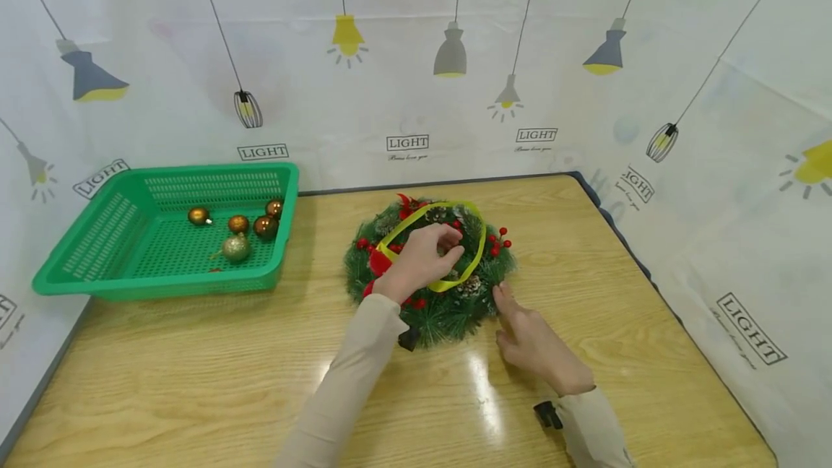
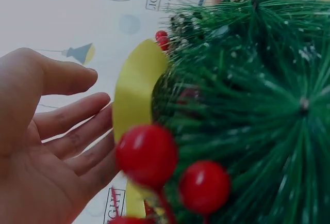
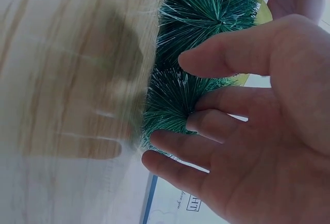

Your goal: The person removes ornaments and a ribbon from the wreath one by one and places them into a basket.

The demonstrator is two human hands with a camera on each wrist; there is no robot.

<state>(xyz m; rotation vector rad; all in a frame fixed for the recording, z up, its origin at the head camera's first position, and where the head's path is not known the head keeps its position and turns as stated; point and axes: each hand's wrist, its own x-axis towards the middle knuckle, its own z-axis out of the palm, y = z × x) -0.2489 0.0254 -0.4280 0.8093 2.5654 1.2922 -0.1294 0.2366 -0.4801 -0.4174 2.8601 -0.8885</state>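
Wreath (image 1: pixel 432 273): round, green needle sprigs with white flecks, red berries, pine cones, red bow at its left side. Lies flat on the wooden table, near the far edge. Yellow ribbon (image 1: pixel 477 251): one loop, draped over the wreath's upper half.

One wreath (image 1: pixel 432 266), one yellow ribbon (image 1: pixel 477 255), one green basket (image 1: pixel 97 251) holding five ornament balls (image 1: pixel 237 248), and two hands on one desk (image 1: pixel 195 374).

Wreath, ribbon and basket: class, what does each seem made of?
Wreath: likely plastic needles, stiff, white-tipped. Ribbon: probably satin fabric, smooth yellow sheen. Basket: moulded green plastic, perforated walls.
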